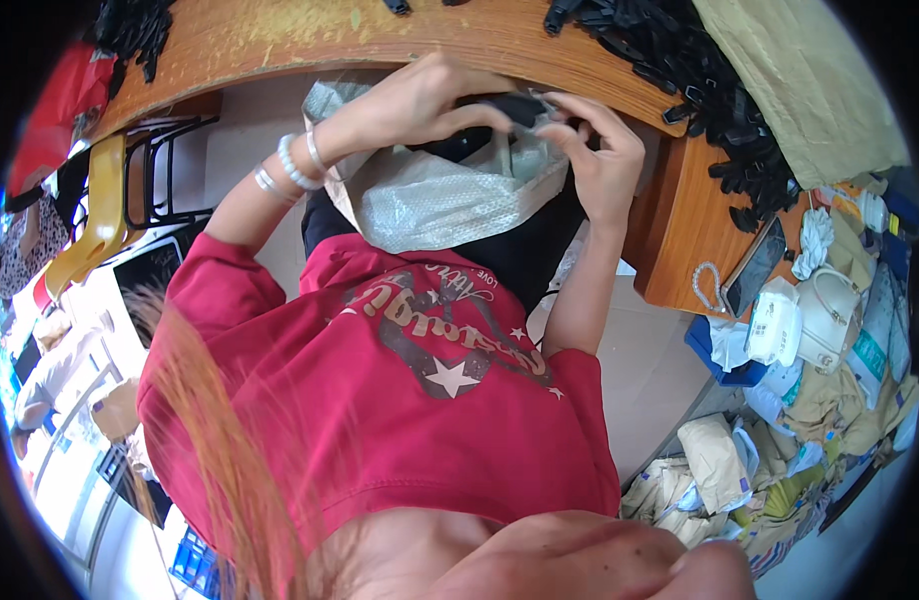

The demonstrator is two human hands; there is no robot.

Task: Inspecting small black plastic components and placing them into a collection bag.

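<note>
A white woven sack (430, 200) lies open on my lap, with black pieces (465, 143) inside it. Above its mouth, my left hand (430, 100) and my right hand (602, 150) come together at a small black piece (520, 108), each with thumb and fingers closed at it. The piece's exact kind is unclear, since the fingers partly cover it. Bracelets (292, 165) circle my left wrist. My right hand is beside the table edge.
The wooden table (310, 35) curves across the front. On its right lie a heap of black plastic buckles (680, 80), a beige sack (810, 80), a phone (756, 265) and a beaded bracelet (708, 285). A white bag (830, 315) and bundled packages stand beyond; a yellow chair (100, 220) is left.
</note>
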